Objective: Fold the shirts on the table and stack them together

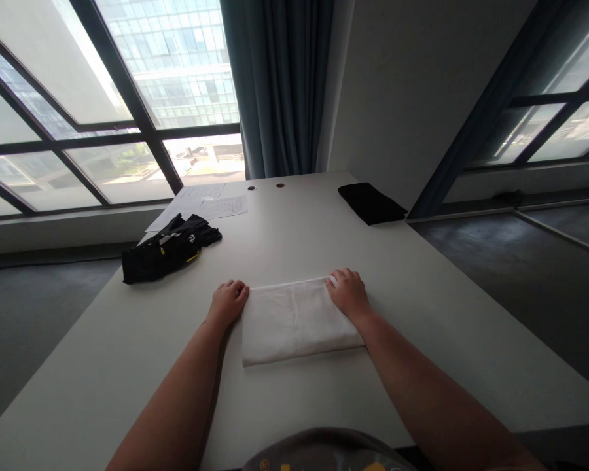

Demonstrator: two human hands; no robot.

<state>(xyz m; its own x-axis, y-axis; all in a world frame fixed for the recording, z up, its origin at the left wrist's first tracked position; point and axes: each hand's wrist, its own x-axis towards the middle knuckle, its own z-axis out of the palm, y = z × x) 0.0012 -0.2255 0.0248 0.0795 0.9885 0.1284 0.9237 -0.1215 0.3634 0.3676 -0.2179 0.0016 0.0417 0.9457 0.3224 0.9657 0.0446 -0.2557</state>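
While white cloth (289, 324) lies near, papers (230, 207) sit behind a black bundle (164, 254).

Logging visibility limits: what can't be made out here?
In the head view:
Folded white rectangular cloth: far right corner hidden by the right hand.
Printed white paper sheets: text too small to read.
Dark garment with yellow print: cut off by the bottom edge.

Left hand (230, 304) and right hand (351, 294) touch a folded white cloth's (289, 324) far corners. A black bundle (164, 252) lies beyond the left.
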